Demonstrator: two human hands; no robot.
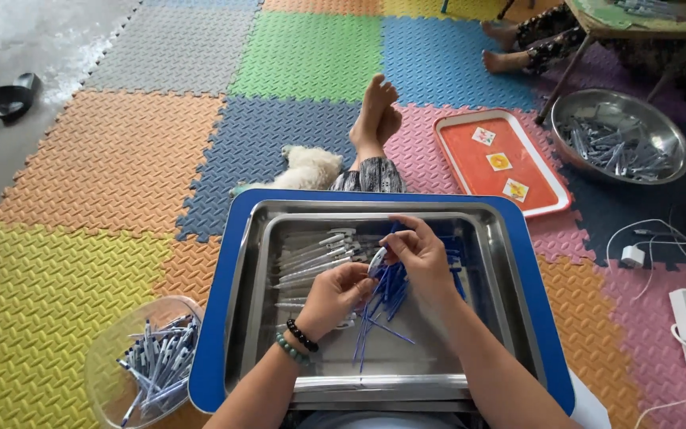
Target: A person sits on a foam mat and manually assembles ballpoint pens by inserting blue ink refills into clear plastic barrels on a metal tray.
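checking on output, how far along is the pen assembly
Done: a clear bowl at the person's left holds a pile of finished-looking pens. In hand: left hand and right hand hold one pen barrel between them. Left: clear barrels and blue refills lie loose in the steel tray.
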